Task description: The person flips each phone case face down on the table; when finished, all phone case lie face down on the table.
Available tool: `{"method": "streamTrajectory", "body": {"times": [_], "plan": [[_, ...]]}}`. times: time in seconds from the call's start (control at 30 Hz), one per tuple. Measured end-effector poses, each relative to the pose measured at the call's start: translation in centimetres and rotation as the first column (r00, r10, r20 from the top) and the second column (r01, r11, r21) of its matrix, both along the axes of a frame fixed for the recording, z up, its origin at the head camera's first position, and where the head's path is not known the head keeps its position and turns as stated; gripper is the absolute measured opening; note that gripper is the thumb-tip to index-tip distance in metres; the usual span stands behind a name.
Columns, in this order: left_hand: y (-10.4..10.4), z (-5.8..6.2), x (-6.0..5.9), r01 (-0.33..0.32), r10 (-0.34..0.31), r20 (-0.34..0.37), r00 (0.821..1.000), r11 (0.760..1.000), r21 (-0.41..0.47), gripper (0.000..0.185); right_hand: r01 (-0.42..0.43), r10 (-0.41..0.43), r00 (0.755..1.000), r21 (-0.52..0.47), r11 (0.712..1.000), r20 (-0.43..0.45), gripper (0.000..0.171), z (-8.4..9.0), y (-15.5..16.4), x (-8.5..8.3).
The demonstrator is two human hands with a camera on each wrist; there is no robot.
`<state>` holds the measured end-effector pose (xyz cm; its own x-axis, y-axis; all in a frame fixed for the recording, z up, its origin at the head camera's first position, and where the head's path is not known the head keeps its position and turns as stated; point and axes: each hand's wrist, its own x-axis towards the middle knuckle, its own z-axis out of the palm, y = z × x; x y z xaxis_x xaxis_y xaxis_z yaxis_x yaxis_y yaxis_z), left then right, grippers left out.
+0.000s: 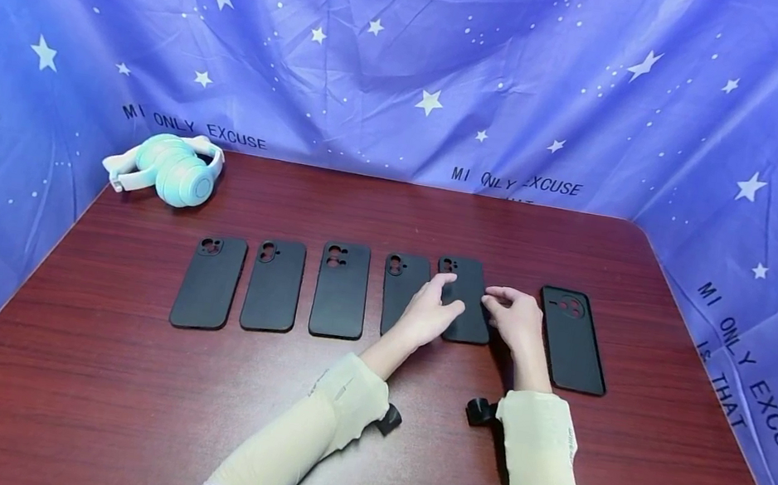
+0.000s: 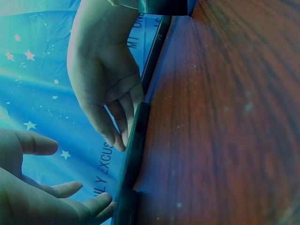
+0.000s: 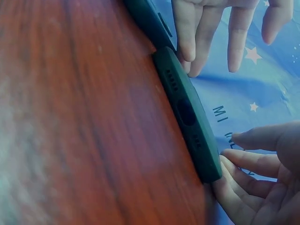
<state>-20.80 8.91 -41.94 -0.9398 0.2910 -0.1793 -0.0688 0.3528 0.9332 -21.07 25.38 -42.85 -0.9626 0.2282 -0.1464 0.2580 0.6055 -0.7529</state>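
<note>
Left hand [image 1: 429, 314] flat, fingers straight, resting on the fifth matte black phone case [image 1: 465, 299]. Right hand [image 1: 515, 318] at its 3 o'clock edge, fingers relaxed, fingertips touching it, no grip. Four matching black cases [image 1: 341, 290] at 9 o'clock, sixth black case [image 1: 573, 340] at 3. Mint-green headphones [image 1: 169, 169] at 10 o'clock on the dark red wooden table [image 1: 110, 394].

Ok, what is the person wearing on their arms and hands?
Both hands are bare: left hand, right hand. Each forearm wears a pale beige-green sleeve ending at the wrist. A small black camera mount sits at each wrist. A dark garment edge shows at the left upper arm.
</note>
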Motion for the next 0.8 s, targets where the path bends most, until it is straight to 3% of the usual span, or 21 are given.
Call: {"method": "streamTrajectory", "body": {"times": [0.17, 0.37, 0.5, 0.6, 0.8], "plan": [[0.3, -0.1, 0.2, -0.014, 0.014, -0.040, 0.999, 1.000, 0.001, 0.050, -0.046, 0.046, 0.999, -0.042, 0.998, -0.004, 0.035, 0.4, 0.8, 0.1], [0.8, -0.4, 0.6, -0.019, 0.024, -0.086, 0.996, 0.998, 0.055, 0.045, -0.083, 0.082, 0.994, -0.011, 0.996, -0.069, 0.039, 1.4, 2.6, 0.7], [1.3, -0.4, 1.2, -0.013, 0.023, -0.089, 0.996, 0.993, 0.116, 0.041, -0.033, 0.033, 0.993, -0.005, 0.999, -0.115, 0.040, 1.8, 4.1, 1.2], [1.9, -0.4, 1.6, 0.005, 0.008, -0.081, 0.997, 0.988, 0.154, 0.040, 0.021, -0.029, 0.986, -0.055, 0.998, -0.165, 0.039, 2.0, 5.2, 1.5], [3.2, -0.2, 1.8, 0.083, -0.078, -0.036, 0.996, 0.979, 0.187, 0.040, 0.098, -0.134, 0.964, -0.161, 0.982, -0.229, 0.041, 2.1, 7.5, 2.3]]}}
